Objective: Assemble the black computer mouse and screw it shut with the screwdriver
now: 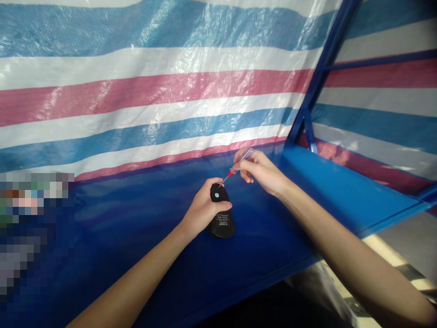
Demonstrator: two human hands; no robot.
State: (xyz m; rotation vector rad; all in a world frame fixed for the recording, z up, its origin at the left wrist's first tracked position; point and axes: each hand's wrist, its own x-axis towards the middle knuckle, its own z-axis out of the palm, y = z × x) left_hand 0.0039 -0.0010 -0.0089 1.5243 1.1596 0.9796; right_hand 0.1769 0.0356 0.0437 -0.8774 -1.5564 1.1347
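Note:
A black computer mouse (222, 225) lies underside up on the blue surface, its printed label and a small pale round spot showing. My left hand (205, 205) grips it around the upper part, thumb across the underside and fingers along the far edge. Between the fingers of my right hand (261, 169) is a screwdriver (243, 160) with a clear handle and a red collar. Its thin metal shaft slants down to the left, and the tip meets the mouse near its far end. Whether the tip sits in a screw is too small to tell.
The blue tabletop (164, 269) carries the work. Behind it hangs a striped plastic sheet (153, 95) in red, white and blue. A blue metal post (307, 95) rises at the back right. The far left is pixelated.

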